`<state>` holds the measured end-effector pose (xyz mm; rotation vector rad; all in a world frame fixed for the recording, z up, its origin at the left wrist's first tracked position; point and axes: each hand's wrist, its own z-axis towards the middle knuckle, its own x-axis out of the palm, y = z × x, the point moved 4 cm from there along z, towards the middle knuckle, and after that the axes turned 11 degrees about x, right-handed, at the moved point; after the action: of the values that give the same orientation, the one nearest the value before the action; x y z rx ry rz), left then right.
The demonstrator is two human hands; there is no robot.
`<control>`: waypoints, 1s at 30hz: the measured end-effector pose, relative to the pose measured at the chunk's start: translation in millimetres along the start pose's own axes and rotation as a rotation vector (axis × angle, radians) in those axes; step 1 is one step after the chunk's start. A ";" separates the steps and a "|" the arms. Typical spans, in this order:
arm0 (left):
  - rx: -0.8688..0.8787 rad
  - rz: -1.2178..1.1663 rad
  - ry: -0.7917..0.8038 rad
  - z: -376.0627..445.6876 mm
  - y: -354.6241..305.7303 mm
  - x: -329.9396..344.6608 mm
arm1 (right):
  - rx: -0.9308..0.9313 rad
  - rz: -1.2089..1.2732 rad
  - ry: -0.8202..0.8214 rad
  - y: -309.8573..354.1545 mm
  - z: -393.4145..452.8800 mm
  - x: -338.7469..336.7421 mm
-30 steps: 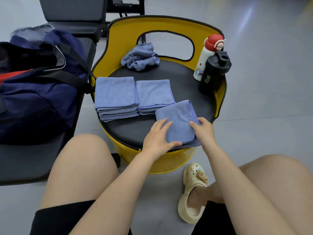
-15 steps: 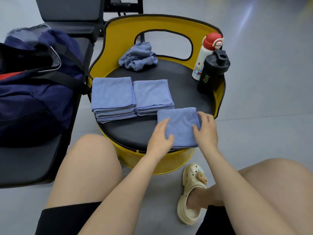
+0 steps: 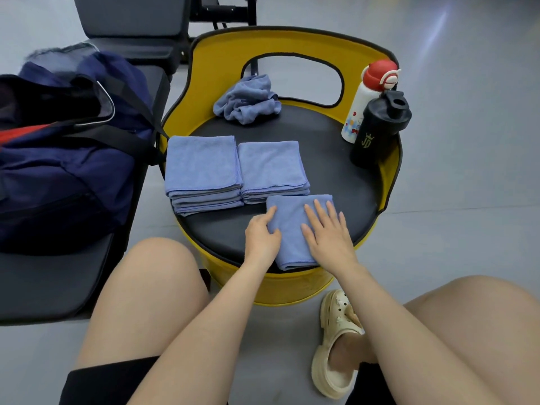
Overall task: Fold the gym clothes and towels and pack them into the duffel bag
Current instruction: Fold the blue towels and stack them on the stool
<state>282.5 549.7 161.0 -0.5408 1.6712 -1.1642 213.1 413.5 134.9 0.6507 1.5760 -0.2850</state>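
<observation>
A folded blue towel [image 3: 292, 226] lies at the front of the black seat of a yellow barrel chair [image 3: 333, 176]. My left hand [image 3: 261, 236] rests at the towel's left edge, with its fingers against the cloth. My right hand [image 3: 328, 233] presses flat on top of the towel, fingers straight. Behind it sit two stacks of folded blue towels: a left stack [image 3: 201, 171] and a right stack [image 3: 271, 168]. A crumpled blue towel [image 3: 248, 100] lies at the back of the seat. The navy duffel bag [image 3: 64, 159] stands open on a bench at the left.
A white bottle with a red cap [image 3: 368, 97] and a black shaker bottle [image 3: 377, 130] stand at the seat's right rim. A grey bench [image 3: 46, 282] holds the bag. My bare knees and a cream clog [image 3: 336, 346] are in the foreground over grey floor.
The towel has been folded narrower. My right hand moved from its right edge onto its top and now lies flat. My left hand shifted to the left edge.
</observation>
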 end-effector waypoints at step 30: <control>0.575 1.228 -0.191 33.9 24.5 -81.8 | -0.286 0.046 -0.293 78.1 26.8 -19.2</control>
<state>350.6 609.5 175.9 0.6647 1.0591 -0.5514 278.9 457.2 165.6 0.4012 1.2869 -0.1102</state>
